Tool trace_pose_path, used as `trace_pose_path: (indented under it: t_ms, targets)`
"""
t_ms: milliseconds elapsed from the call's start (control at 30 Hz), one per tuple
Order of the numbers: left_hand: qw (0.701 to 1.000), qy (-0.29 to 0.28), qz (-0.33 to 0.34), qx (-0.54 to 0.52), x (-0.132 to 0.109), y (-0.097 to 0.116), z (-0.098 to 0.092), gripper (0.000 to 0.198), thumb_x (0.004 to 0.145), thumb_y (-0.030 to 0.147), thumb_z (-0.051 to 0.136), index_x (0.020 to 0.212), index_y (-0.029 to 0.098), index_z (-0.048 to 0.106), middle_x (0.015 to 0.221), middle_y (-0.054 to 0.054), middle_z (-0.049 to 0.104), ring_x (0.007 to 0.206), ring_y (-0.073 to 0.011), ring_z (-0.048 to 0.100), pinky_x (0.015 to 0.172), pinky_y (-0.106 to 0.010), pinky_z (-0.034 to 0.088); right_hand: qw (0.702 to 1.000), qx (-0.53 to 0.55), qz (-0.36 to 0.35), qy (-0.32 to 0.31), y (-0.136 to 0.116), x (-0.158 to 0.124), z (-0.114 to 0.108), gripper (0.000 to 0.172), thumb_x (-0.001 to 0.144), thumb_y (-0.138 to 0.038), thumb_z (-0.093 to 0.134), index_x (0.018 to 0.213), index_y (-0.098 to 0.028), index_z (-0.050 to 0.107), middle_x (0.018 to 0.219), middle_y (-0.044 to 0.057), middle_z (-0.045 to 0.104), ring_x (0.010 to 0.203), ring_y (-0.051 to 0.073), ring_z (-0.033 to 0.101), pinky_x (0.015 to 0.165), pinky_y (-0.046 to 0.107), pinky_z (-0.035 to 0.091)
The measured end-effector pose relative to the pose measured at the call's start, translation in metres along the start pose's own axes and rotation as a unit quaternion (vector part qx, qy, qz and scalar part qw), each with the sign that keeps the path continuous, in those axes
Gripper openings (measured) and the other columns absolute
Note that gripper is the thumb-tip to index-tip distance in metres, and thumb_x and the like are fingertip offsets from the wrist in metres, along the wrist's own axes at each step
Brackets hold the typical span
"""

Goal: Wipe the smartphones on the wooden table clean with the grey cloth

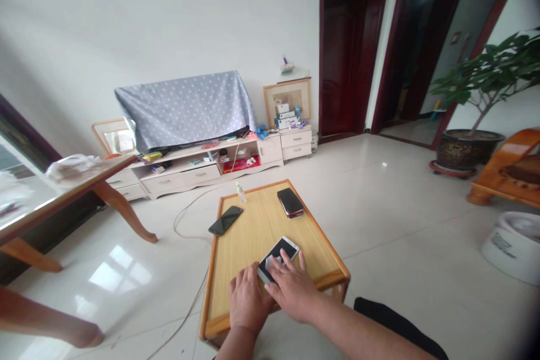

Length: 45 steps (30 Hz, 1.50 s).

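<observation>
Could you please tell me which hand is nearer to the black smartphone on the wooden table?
The left hand is nearer, below and right of the phone in this view; the right hand lies further right, on a white smartphone.

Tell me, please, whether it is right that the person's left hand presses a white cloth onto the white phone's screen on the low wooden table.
Not the left hand: the head view shows the right hand pressing the white cloth onto the white phone's screen on the low wooden table.
</observation>
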<state>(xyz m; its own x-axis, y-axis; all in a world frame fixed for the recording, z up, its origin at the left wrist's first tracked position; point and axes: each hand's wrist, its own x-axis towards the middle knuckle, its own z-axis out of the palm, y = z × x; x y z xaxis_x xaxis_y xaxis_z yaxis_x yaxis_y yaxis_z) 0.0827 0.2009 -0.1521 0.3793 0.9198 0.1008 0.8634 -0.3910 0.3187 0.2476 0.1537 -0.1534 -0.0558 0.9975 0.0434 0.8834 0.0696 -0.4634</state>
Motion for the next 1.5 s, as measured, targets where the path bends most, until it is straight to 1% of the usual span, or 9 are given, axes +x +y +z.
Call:
trace_pose_path:
  t_ms: [67,200,300,533,800,1067,1167,1333,1500]
  targets:
    - [1.0,0.001,-0.004,0.003,0.001,0.0,0.001,0.049,0.083,0.04,0.057,0.128,0.021,0.053,0.126,-0.01,0.066,0.122,-0.027,0.054,0.104,-0.04,0.032,1.0,0.004,0.002,0.006,0.001,0.003,0.001,0.06,0.103,-0.058,0.014,0.15,-0.034,0.043,0.158,-0.001,0.038,0.153,0.03,0.005,0.114,0.064,-0.016]
    - [1.0,0.014,-0.014,0.022,0.002,0.004,0.005,0.054,0.078,0.046,0.062,0.125,0.021,0.056,0.123,-0.011,0.066,0.121,-0.0289,0.054,0.104,-0.041,0.032,0.996,-0.006,0.094,0.007,0.023,0.022,-0.014,0.058,0.103,-0.057,0.019,0.152,-0.033,0.038,0.161,-0.003,0.031,0.153,0.032,0.0,0.114,0.067,-0.012]
    - [0.999,0.033,-0.005,0.03,0.002,0.006,0.006,0.053,0.079,0.044,0.06,0.126,0.019,0.056,0.122,-0.011,0.067,0.119,-0.0286,0.055,0.103,-0.041,0.032,0.993,-0.016,0.113,0.001,0.036,0.025,-0.022,0.058,0.102,-0.057,0.023,0.153,-0.033,0.037,0.162,-0.002,0.03,0.153,0.032,-0.001,0.114,0.066,-0.013]
    - [1.0,0.009,0.003,0.027,0.007,0.004,0.007,0.056,0.08,0.043,0.06,0.131,0.021,0.056,0.125,-0.011,0.066,0.122,-0.0287,0.053,0.103,-0.041,0.031,0.995,-0.01,0.098,-0.021,0.045,-0.003,-0.024,0.059,0.101,-0.06,0.019,0.149,-0.035,0.044,0.159,-0.002,0.035,0.153,0.034,0.002,0.112,0.068,-0.016]
    - [0.997,0.025,0.005,0.07,0.006,0.013,0.007,0.055,0.082,0.041,0.059,0.133,0.021,0.056,0.124,-0.01,0.065,0.121,-0.0279,0.052,0.102,-0.041,0.032,0.997,0.005,0.08,-0.021,0.043,0.035,-0.03,0.059,0.101,-0.059,0.025,0.15,-0.031,0.042,0.161,0.0,0.031,0.152,0.033,0.002,0.115,0.067,-0.009]
    - [0.997,-0.014,-0.003,0.079,0.013,0.01,0.011,0.057,0.081,0.045,0.058,0.134,0.023,0.055,0.127,-0.01,0.063,0.121,-0.0295,0.051,0.101,-0.043,0.033,0.999,0.006,0.047,-0.005,0.059,-0.009,-0.029,0.058,0.101,-0.059,0.027,0.15,-0.033,0.043,0.16,0.001,0.035,0.152,0.034,0.004,0.113,0.068,-0.013]
    - [0.997,0.001,0.002,0.081,0.013,0.01,0.012,0.058,0.082,0.045,0.058,0.135,0.023,0.055,0.126,-0.01,0.063,0.121,-0.0296,0.051,0.101,-0.043,0.033,0.999,0.008,0.041,0.001,0.056,0.0,-0.03,0.057,0.101,-0.059,0.028,0.147,-0.032,0.046,0.159,0.002,0.037,0.152,0.034,0.005,0.113,0.069,-0.012]
    - [0.997,-0.021,-0.006,0.08,0.013,0.01,0.012,0.058,0.081,0.047,0.058,0.134,0.023,0.056,0.125,-0.01,0.063,0.119,-0.0297,0.053,0.101,-0.044,0.034,0.999,0.017,0.051,-0.001,0.048,0.034,-0.031,0.055,0.1,-0.057,0.032,0.147,-0.031,0.047,0.158,0.002,0.038,0.152,0.033,0.006,0.115,0.068,-0.008]
    - [0.997,-0.021,-0.007,0.078,0.016,0.007,0.015,0.06,0.081,0.048,0.057,0.136,0.023,0.054,0.126,-0.01,0.063,0.12,-0.0301,0.052,0.1,-0.044,0.033,0.999,0.009,0.045,0.002,0.056,0.01,-0.03,0.056,0.099,-0.059,0.034,0.147,-0.032,0.046,0.159,0.001,0.037,0.152,0.034,0.005,0.114,0.067,-0.011]
